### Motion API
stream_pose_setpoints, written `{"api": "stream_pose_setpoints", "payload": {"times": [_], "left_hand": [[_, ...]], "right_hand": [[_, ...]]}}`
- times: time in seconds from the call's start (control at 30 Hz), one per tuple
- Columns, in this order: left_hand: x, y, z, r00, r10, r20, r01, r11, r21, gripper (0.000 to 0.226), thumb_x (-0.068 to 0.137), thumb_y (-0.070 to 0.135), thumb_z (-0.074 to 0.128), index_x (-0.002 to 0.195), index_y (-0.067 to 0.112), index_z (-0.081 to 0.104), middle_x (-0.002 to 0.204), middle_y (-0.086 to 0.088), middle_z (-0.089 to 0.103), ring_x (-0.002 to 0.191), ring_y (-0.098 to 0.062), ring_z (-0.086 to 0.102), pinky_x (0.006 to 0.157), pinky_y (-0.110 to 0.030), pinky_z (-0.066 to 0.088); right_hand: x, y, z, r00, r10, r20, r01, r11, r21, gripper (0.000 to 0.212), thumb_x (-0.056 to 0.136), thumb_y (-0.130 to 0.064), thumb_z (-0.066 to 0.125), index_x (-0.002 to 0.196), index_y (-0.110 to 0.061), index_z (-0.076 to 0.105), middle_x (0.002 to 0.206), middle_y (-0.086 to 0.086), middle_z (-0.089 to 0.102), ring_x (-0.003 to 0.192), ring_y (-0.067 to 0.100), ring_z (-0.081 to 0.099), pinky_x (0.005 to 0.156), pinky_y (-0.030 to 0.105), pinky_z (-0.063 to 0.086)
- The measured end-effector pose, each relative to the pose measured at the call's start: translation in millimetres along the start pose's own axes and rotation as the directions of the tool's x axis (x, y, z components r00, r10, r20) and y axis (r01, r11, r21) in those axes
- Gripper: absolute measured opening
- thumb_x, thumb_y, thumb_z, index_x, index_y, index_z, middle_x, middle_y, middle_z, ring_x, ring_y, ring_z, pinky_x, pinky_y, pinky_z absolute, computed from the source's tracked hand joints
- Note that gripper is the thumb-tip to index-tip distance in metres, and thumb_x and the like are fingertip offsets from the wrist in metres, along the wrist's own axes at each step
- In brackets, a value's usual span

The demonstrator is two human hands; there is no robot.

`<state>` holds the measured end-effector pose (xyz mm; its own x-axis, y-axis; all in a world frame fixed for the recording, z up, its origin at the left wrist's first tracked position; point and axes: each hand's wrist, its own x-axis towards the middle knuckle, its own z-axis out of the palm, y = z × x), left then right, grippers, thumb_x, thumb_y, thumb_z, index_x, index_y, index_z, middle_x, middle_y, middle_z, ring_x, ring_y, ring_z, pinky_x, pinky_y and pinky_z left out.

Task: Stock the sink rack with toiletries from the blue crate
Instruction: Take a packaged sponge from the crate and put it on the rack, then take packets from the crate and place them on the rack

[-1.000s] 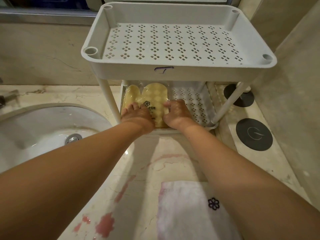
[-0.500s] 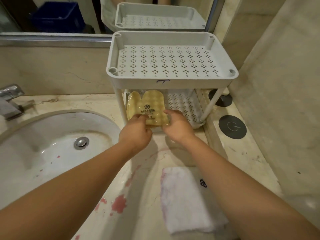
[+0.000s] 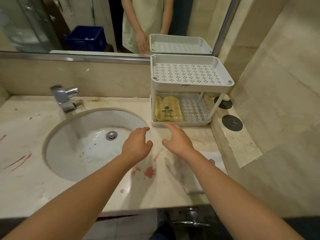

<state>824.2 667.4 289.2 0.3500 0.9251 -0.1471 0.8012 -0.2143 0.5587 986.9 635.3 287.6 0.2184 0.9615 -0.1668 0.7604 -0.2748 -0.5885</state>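
Observation:
A white two-tier sink rack (image 3: pixel 190 87) stands on the marble counter at the back right, against the mirror. A yellow packaged bath mitt (image 3: pixel 167 109) lies flat in the left half of its lower tray. The upper tray holds nothing. My left hand (image 3: pixel 136 144) and my right hand (image 3: pixel 178 139) hover over the counter just in front of the rack, both with fingers spread and holding nothing. The blue crate (image 3: pixel 86 38) shows only as a reflection in the mirror, behind me.
A round sink basin (image 3: pixel 90 144) with a chrome faucet (image 3: pixel 64 97) fills the left of the counter. A white towel (image 3: pixel 214 161) lies under my right forearm. Two black round discs (image 3: pixel 232 122) sit on the raised ledge right of the rack. Red stains mark the counter.
Both hands let go of the yellow mitt and drew back out of the lower tray toward me. The camera pulled back and up, bringing the sink, faucet and mirror into view.

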Motion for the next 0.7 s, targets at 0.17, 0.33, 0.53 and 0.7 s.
{"api": "stream_pose_setpoints", "payload": {"times": [0.17,0.33,0.53,0.7], "left_hand": [[-39,-38,-25,0.999,-0.033,-0.013,0.033,0.999,-0.039,0.056,0.094,0.026,0.052,0.147,0.023,0.035,0.151,0.003,0.038,0.133,-0.016,0.042,0.101,-0.033,0.038],[-82,-83,-53,0.993,-0.088,-0.078,0.082,0.994,-0.074,0.058,0.093,0.025,0.054,0.148,0.023,0.034,0.151,0.004,0.038,0.134,-0.017,0.041,0.105,-0.033,0.037],[-132,-138,-79,0.966,-0.213,-0.146,0.198,0.974,-0.107,0.059,0.094,0.026,0.055,0.148,0.023,0.033,0.151,0.002,0.038,0.135,-0.016,0.040,0.106,-0.031,0.036],[-171,-179,-92,0.926,-0.320,-0.197,0.293,0.943,-0.156,0.061,0.094,0.030,0.055,0.150,0.023,0.030,0.148,0.003,0.040,0.131,-0.016,0.045,0.103,-0.032,0.040]], "right_hand": [[-29,-31,25,0.998,-0.029,0.057,0.029,1.000,-0.004,0.068,0.084,-0.023,0.062,0.147,-0.028,0.038,0.151,-0.002,0.035,0.135,0.019,0.040,0.100,0.034,0.044],[-52,-69,59,0.989,-0.101,0.105,0.101,0.995,0.004,0.068,0.083,-0.024,0.062,0.147,-0.028,0.038,0.149,-0.003,0.038,0.132,0.016,0.042,0.099,0.033,0.044],[-69,-116,103,0.960,-0.202,0.196,0.203,0.979,0.015,0.069,0.083,-0.024,0.062,0.147,-0.028,0.038,0.147,-0.002,0.039,0.133,0.016,0.041,0.102,0.035,0.044],[-81,-159,138,0.910,-0.297,0.289,0.309,0.951,0.004,0.069,0.083,-0.024,0.061,0.148,-0.029,0.037,0.150,-0.004,0.037,0.137,0.014,0.037,0.103,0.037,0.043]]}}
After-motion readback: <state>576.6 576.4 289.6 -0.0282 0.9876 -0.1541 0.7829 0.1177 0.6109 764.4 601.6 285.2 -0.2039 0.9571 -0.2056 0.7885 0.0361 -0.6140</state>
